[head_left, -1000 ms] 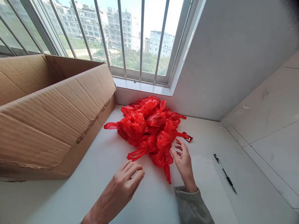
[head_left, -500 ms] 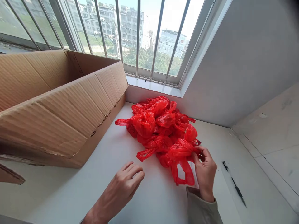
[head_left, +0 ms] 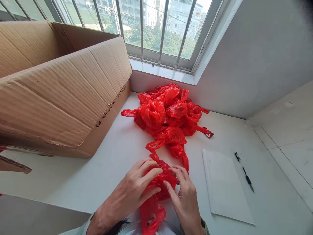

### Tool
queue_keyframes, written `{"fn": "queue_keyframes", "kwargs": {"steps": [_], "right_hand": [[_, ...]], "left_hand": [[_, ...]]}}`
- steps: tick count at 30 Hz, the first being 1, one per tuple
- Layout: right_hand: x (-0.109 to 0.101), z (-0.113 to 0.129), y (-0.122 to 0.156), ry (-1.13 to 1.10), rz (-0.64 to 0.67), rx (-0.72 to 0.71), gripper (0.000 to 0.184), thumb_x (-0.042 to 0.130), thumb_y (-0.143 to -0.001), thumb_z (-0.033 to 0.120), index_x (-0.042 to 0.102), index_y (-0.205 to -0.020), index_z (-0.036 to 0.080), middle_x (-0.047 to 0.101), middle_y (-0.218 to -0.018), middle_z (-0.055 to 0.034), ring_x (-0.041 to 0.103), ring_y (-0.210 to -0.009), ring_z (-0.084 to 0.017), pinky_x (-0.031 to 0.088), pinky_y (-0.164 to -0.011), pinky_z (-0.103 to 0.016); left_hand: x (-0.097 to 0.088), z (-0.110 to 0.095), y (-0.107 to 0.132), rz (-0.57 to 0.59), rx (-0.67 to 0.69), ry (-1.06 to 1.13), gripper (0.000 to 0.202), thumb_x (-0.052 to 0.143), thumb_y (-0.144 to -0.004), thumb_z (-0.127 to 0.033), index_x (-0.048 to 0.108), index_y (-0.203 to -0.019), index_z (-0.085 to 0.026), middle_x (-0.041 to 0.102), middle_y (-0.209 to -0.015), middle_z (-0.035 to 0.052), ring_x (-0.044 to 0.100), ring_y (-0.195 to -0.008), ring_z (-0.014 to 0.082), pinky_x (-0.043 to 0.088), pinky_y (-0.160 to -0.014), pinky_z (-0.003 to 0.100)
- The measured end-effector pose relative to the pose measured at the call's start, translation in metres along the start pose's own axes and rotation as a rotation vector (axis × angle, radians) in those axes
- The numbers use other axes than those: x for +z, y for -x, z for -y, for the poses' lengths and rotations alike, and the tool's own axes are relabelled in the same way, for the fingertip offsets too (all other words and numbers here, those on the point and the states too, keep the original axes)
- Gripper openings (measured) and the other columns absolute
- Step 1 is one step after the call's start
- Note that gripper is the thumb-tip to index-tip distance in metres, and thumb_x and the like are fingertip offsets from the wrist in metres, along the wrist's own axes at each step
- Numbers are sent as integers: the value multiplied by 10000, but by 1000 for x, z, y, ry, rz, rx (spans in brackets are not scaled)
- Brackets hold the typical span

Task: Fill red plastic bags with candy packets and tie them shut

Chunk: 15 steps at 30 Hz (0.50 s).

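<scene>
A knotted red plastic bag (head_left: 156,192) lies on the white counter close to me, between both hands. My left hand (head_left: 137,187) grips its left side with fingers curled over the top. My right hand (head_left: 182,192) pinches its right side with thumb and fingers. Behind it, a pile of several more knotted red bags (head_left: 168,114) sits near the window corner.
A large open cardboard box (head_left: 61,88) lies on its side at the left. A white sheet of paper (head_left: 225,186) and a black pen (head_left: 244,173) lie at the right. A small red packet (head_left: 209,133) rests by the pile. Grey wall and barred window stand behind.
My right hand pulled one red bag off the pile and brought it toward me. My left hand, which rested on the counter, now grips the bag too. The view tilted down.
</scene>
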State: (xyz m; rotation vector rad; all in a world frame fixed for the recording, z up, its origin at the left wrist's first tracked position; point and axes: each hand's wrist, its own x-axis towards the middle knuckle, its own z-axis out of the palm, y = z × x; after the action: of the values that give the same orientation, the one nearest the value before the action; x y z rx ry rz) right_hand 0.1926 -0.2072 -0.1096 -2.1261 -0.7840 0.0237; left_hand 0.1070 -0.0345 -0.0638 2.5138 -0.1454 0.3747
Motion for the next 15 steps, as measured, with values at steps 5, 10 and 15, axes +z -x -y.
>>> {"fn": "queue_keyframes", "kwargs": {"steps": [5,10,15], "right_hand": [[-10,-5,-5,81,32,-114,273,516,-903,227,596,-1163,258,592,-1171,-83,577,-1097,-244,539,-898,-412],[0,2,-21,114,232,-242,376,608,-838,130,578,-1197,239,600,-1177,-70,531,-1088,-252,519,-895,-409],[14,-4,-25,117,241,-135,188,515,-848,49,613,-855,210,645,-832,-30,568,-809,-223,486,-702,-350]], "left_hand": [[11,8,3,94,-25,-62,523,702,-768,-86,484,-1226,-217,577,-1213,73,515,-1153,262,507,-968,455],[19,16,5,142,-36,-164,331,703,-767,-86,541,-1035,-192,608,-1045,61,564,-964,256,527,-811,418],[24,23,5,117,-32,-220,112,540,-887,-73,548,-858,-181,606,-814,23,528,-762,207,475,-696,351]]}}
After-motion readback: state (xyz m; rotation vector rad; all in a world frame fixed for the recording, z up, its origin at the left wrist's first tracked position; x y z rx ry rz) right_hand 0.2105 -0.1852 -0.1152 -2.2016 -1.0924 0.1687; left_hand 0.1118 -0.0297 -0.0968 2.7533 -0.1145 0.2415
